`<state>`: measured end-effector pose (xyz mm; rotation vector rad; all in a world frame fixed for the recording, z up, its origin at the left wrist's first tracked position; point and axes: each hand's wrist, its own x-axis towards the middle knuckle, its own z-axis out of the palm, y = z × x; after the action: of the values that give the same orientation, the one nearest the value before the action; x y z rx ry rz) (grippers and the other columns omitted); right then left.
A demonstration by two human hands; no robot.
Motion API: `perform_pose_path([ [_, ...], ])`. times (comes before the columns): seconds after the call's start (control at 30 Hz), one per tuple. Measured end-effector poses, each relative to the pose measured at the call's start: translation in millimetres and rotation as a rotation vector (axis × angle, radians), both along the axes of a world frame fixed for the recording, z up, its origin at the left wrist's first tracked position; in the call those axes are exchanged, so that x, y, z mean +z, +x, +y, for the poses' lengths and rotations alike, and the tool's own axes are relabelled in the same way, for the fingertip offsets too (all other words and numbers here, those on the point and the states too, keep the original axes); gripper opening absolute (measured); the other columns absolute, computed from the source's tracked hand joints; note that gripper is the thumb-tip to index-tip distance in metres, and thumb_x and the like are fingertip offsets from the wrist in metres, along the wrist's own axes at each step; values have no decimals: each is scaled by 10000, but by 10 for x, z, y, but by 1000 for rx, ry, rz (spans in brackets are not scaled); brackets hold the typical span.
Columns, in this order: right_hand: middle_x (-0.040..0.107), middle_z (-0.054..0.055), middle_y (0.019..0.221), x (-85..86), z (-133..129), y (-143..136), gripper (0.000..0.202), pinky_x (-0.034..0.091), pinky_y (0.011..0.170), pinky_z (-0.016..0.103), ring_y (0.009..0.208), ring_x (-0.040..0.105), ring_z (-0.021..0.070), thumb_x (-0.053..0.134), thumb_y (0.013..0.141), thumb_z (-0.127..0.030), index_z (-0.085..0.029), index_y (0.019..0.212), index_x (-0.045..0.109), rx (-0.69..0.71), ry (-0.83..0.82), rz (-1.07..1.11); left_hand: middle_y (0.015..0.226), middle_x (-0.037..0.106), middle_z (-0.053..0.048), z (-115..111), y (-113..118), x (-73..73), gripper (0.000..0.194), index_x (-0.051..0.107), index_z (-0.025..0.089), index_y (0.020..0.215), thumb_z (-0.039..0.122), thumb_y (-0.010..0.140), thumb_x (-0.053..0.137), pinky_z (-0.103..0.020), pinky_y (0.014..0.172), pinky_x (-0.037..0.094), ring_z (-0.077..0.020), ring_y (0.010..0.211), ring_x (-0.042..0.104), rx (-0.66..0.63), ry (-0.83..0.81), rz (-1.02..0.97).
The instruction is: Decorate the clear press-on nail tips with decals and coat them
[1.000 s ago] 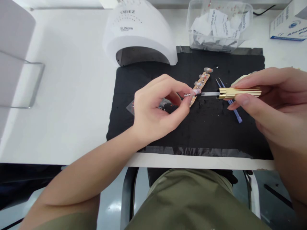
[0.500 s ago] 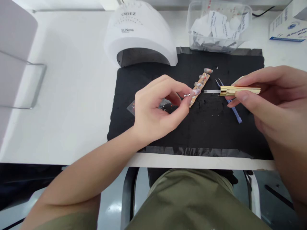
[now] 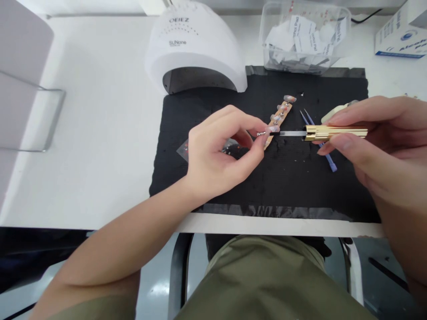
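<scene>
My left hand (image 3: 227,155) is closed in a pinch on a false nail (image 3: 272,128), with a short silvery beaded piece (image 3: 260,133) showing at the fingertips. In my right hand (image 3: 383,142) is a nail polish brush (image 3: 336,133) with a gold ribbed handle. Held level, it points left, and its dark bristles meet or overlap the false nail; contact is hard to tell. A pale rounded object (image 3: 333,113) shows behind my right fingers, mostly hidden. Just beyond the pinch, a tan strip (image 3: 283,116) carries several decorated false nails on metal stands.
Blue tweezers (image 3: 328,158) lie on the black mat (image 3: 267,191) under my right hand. A clear plastic packet (image 3: 183,150) is partly behind my left hand. At the back stand a white nail lamp (image 3: 200,40), a clear tub (image 3: 276,62) of alcohol pads and a box (image 3: 400,35).
The brush has moved slightly left and down, its bristles now at the false nail. More of the pale object behind my right fingers shows. My left hand has barely moved.
</scene>
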<state>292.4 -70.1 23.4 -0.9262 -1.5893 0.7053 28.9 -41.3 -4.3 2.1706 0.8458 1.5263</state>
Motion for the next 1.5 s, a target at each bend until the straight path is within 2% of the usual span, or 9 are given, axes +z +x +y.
perform_pose_path([
  [0.13, 843, -28, 802, 0, 15, -23, 397, 610, 470, 443, 644, 768, 231, 932, 837, -139, -393, 1143, 934, -21, 45, 3, 862, 804, 10, 9, 1, -14, 111, 787, 240, 1003, 147, 973, 839, -278, 606, 570, -111, 632, 691, -1, 11, -4],
  [0.43, 877, -67, 910, 21, -1, -1, 407, 670, 604, 368, 732, 795, 155, 916, 891, -110, -392, 1184, 915, 30, -28, -28, 870, 805, 0, 12, -24, 13, 97, 796, 218, 996, 143, 956, 843, -231, 606, 569, -90, 639, 686, -17, 24, 13],
  [0.67, 883, -61, 921, 11, 16, 10, 374, 666, 595, 359, 743, 788, 158, 934, 887, -147, -365, 1191, 911, 28, 8, -58, 886, 802, 3, 2, -19, 9, 129, 781, 230, 1011, 115, 972, 824, -251, 630, 580, -105, 655, 692, -2, -2, 27],
  [0.8, 869, -74, 905, 19, 3, -2, 375, 650, 587, 393, 738, 778, 173, 933, 886, -170, -404, 1177, 909, -9, -21, -67, 859, 798, 3, -1, -4, 4, 114, 788, 223, 989, 132, 954, 846, -251, 618, 573, -99, 633, 677, 2, 17, 8],
  [0.97, 873, -65, 912, 6, -3, 14, 404, 661, 589, 371, 737, 787, 167, 940, 868, -150, -391, 1190, 915, 22, 8, -45, 863, 808, 15, 0, -10, 11, 108, 789, 242, 988, 140, 975, 821, -250, 591, 564, -100, 636, 680, 9, -6, 34],
  [1.17, 872, -86, 948, 26, -4, 3, 457, 633, 592, 359, 744, 768, 149, 932, 879, -164, -455, 1231, 899, 49, 4, -75, 859, 801, 6, 6, -17, -4, 99, 795, 222, 1002, 150, 956, 846, -237, 589, 562, -93, 628, 678, -1, 15, 34],
  [1.27, 871, -86, 952, 28, 3, -6, 444, 635, 617, 356, 768, 768, 151, 925, 879, -167, -447, 1224, 903, 38, -4, -75, 891, 812, 1, 1, -20, -5, 107, 793, 239, 1012, 141, 978, 819, -265, 614, 582, -106, 641, 692, 8, -34, 41],
  [1.4, 869, -72, 929, 22, 15, -1, 453, 582, 583, 339, 763, 756, 146, 926, 858, -143, -426, 1212, 913, 47, 30, -73, 893, 816, 11, 11, -24, -11, 121, 790, 251, 1026, 161, 961, 840, -260, 607, 576, -102, 641, 699, -5, -2, 40],
  [1.5, 872, -84, 959, 25, 9, 2, 441, 589, 615, 343, 790, 755, 142, 921, 871, -157, -451, 1199, 912, 45, 8, -78, 910, 825, 13, 13, -20, -10, 138, 791, 247, 1029, 134, 957, 824, -254, 612, 578, -96, 640, 694, -6, -7, 50],
])
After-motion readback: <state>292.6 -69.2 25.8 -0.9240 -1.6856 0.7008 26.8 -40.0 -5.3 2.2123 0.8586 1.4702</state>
